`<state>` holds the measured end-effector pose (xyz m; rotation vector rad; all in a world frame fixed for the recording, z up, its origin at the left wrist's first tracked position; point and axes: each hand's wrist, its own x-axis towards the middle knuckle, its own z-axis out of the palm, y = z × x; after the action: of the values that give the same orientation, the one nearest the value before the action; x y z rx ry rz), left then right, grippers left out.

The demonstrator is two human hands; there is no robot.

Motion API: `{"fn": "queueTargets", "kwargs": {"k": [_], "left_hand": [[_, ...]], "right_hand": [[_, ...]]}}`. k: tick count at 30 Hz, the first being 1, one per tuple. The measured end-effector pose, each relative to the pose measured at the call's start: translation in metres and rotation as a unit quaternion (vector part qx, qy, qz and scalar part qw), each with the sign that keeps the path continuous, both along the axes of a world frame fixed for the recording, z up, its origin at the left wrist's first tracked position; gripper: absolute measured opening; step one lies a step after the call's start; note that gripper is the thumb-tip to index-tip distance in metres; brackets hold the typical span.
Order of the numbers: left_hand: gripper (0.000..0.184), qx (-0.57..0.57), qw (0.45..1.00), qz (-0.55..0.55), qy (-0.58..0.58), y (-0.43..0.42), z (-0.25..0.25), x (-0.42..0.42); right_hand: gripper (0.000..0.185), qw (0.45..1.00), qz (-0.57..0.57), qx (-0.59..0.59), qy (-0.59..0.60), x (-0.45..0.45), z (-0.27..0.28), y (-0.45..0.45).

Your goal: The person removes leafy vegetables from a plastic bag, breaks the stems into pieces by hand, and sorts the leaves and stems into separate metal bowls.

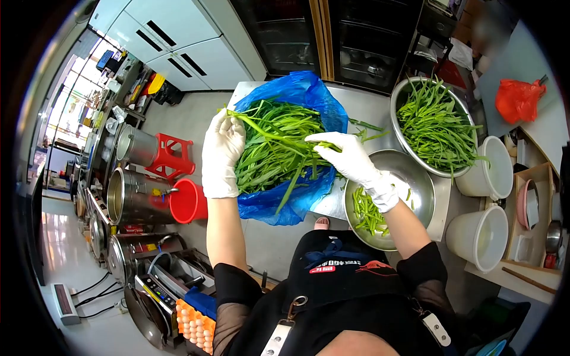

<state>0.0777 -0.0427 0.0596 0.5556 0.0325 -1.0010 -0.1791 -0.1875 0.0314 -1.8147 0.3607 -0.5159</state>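
Note:
My left hand [224,142], in a white glove, pinches one end of a long green water spinach stalk [267,135]. My right hand [350,159], gloved too, grips the same stalk farther along, so it stretches between both hands. Below it, a heap of leafy water spinach [279,163] fills an open blue plastic bag [329,98] on a table. Under my right wrist is a steel bowl [415,210] with short cut stem pieces [367,212] at its bottom. Beyond that bowl, a larger steel basin [396,113] holds a pile of leafy greens [436,124].
White buckets [478,237] stand at the right, beside a wooden shelf unit. A red bag [519,101] lies at the upper right. To the left are a red stool [172,155], a red bucket [189,202], large steel pots [142,199] and a tray of eggs [195,326].

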Motion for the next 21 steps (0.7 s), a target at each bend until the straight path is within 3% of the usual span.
{"fn": "queueTargets", "kwargs": {"k": [2,6,10,14,21], "left_hand": [[0.02,-0.004,1.0,-0.004,0.015,-0.005,0.0,-0.002],[0.022,-0.005,0.999,0.012,0.044,-0.01,-0.004,0.001],[0.024,-0.019,0.997,0.02,0.07,-0.011,-0.01,0.003],[0.024,-0.036,0.991,0.048,0.119,-0.017,-0.024,0.007],[0.03,-0.002,0.998,0.041,0.054,-0.016,-0.02,-0.001]], "right_hand": [[0.025,0.999,0.026,0.006,0.02,0.005,-0.006,-0.007],[0.024,0.997,-0.005,0.077,0.01,0.009,-0.014,-0.016],[0.023,0.993,-0.064,0.09,-0.041,0.012,-0.028,-0.018],[0.024,0.993,-0.068,0.095,-0.013,0.017,-0.033,-0.019],[0.024,0.987,-0.069,0.14,0.025,0.013,-0.036,-0.025]]}}
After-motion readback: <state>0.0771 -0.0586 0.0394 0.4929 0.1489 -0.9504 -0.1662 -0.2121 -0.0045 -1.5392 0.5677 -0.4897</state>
